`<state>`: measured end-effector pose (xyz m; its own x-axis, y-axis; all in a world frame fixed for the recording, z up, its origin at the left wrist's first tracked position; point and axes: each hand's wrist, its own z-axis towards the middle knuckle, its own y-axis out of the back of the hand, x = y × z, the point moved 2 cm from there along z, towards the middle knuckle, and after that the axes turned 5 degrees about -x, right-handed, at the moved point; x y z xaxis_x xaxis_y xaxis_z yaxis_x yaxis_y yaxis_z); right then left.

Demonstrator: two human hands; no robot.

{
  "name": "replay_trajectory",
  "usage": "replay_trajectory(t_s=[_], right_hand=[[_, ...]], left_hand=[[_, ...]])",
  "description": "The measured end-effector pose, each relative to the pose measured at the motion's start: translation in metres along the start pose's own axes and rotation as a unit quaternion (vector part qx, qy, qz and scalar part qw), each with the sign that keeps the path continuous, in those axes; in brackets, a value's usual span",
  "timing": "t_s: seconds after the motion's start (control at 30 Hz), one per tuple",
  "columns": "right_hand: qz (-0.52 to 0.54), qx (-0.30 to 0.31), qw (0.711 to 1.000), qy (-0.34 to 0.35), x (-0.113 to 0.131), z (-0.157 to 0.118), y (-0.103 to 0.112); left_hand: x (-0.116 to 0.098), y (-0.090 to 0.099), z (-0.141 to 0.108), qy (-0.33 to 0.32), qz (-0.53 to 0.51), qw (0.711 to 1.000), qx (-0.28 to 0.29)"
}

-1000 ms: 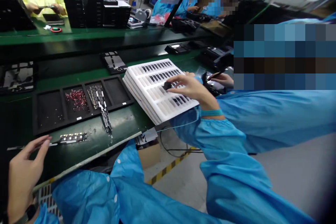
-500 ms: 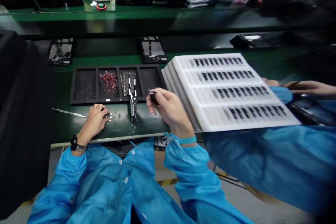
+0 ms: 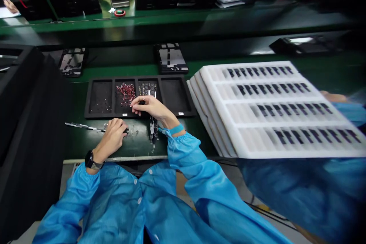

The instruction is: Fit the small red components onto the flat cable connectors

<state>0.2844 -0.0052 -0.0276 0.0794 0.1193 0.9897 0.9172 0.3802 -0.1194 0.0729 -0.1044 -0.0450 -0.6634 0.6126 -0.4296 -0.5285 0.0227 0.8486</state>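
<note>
My left hand (image 3: pixel 113 137) rests on the green bench, fingers closed over a small dark part (image 3: pixel 126 131) at the end of a thin strip (image 3: pixel 82 126). Over the front of the black compartment tray (image 3: pixel 98 115), my right hand (image 3: pixel 148 107) is closed around a small dark piece (image 3: pixel 142 102), partly hidden by its fingers. Small red parts (image 3: pixel 126 92) lie in the tray's second compartment, a few bits in the first. A bundle of thin flex strips (image 3: pixel 153 131) runs from the third compartment onto the bench, partly behind my right wrist.
White foam trays (image 3: pixel 237 122) with rows of dark parts are stacked at the right. Two dark devices (image 3: pixel 172 59) (image 3: pixel 72 63) stand behind the black tray. A black foam block (image 3: pixel 37 129) rises at the left. Other people's hands (image 3: pixel 333 96) show at the right and far side.
My right hand has moved left, from beside the foam stack to over the tray's red parts, still closed. My left hand stays on the small part. The whole view has shifted slightly.
</note>
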Motion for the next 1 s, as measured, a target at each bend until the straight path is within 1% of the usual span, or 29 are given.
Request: replay_trajectory(t_s=[0.07,0.13,0.2,0.23,0.3,0.37,0.4,0.47,0.5,0.57,0.63,0.7,0.8,0.9,1.0], right_hand=[[-0.026,0.002,1.000,0.003,-0.003,-0.002,0.003],[-0.053,0.001,0.999,0.009,-0.003,-0.004,0.005],[-0.081,-0.001,0.997,0.016,-0.002,-0.006,0.006],[-0.094,0.000,0.995,0.019,-0.001,-0.006,0.005],[-0.114,0.003,0.993,0.026,0.001,-0.008,0.003],[-0.128,0.011,0.991,0.035,0.003,-0.011,0.000],[-0.134,0.015,0.990,0.042,0.004,-0.012,-0.001],[-0.145,0.019,0.988,0.055,0.005,-0.013,-0.004],[-0.147,0.019,0.987,0.058,0.005,-0.014,-0.005],[-0.143,0.018,0.988,0.058,0.003,-0.014,-0.006],[-0.137,0.020,0.989,0.052,0.001,-0.012,-0.005],[-0.141,0.019,0.988,0.053,-0.002,-0.011,-0.003],[-0.168,0.012,0.982,0.084,-0.004,-0.010,0.000],[-0.196,0.014,0.973,0.121,-0.005,-0.009,0.003],[-0.205,0.020,0.971,0.125,-0.007,-0.010,0.003]], left_hand=[[-0.002,-0.002,-0.004,0.001,0.000,1.000,0.006],[-0.003,-0.003,-0.008,0.013,-0.026,1.000,0.010],[-0.005,0.001,-0.009,0.050,-0.087,0.995,-0.007],[-0.006,0.005,-0.008,0.081,-0.126,0.988,-0.023],[-0.005,0.015,0.000,0.161,-0.209,0.962,-0.069],[-0.003,0.027,0.013,0.235,-0.289,0.920,-0.117],[-0.002,0.033,0.022,0.260,-0.327,0.898,-0.136],[0.004,0.040,0.040,0.288,-0.391,0.858,-0.166],[0.007,0.042,0.049,0.296,-0.414,0.843,-0.172],[0.015,0.042,0.064,0.305,-0.441,0.826,-0.171],[0.021,0.039,0.074,0.306,-0.440,0.829,-0.159],[0.025,0.035,0.078,0.301,-0.418,0.846,-0.140],[0.025,0.027,0.079,0.290,-0.386,0.869,-0.108],[0.024,0.020,0.077,0.283,-0.370,0.879,-0.097],[0.025,0.015,0.075,0.281,-0.356,0.887,-0.086]])
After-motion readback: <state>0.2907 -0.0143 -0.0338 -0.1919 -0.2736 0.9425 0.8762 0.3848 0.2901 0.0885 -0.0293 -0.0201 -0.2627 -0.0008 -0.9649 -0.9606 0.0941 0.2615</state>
